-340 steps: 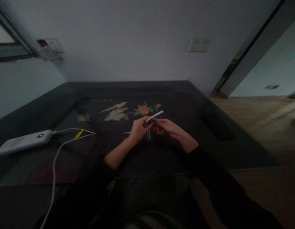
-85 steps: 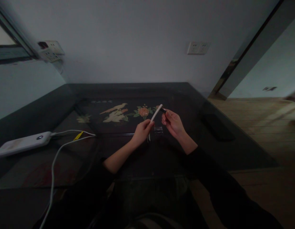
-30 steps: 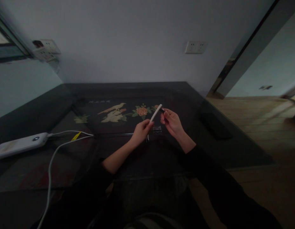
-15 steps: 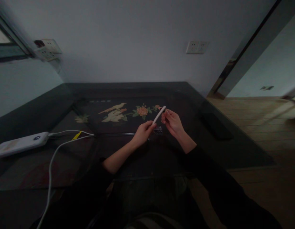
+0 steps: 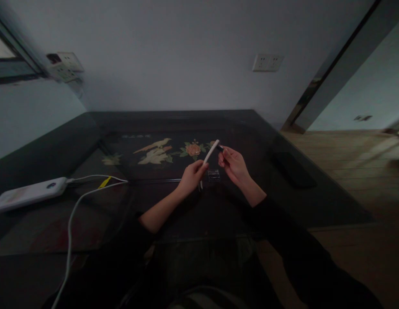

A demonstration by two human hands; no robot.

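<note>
My left hand (image 5: 193, 176) is closed around a slim white pen-like stick (image 5: 211, 151), which slants up and to the right out of the grip. My right hand (image 5: 234, 165) is closed in a pinch on a small dark slender piece (image 5: 220, 148). That piece points at the stick's upper end; whether the two touch I cannot tell. On the table between and just below my hands lies a small clear, shiny item (image 5: 214, 174), its kind too dim to make out.
The dark glossy table (image 5: 193, 214) carries a bird-and-flower picture (image 5: 154, 155). At left lies a white power bank (image 5: 31, 195) with a white cable (image 5: 69, 231) and a yellow tag (image 5: 104, 182). A dark flat rectangular object (image 5: 294, 170) lies at right. Wall sockets (image 5: 268, 62) are behind.
The stick's upper end has shifted slightly left, away from my right fingers. The dark piece in my right hand now shows clearly beside it.
</note>
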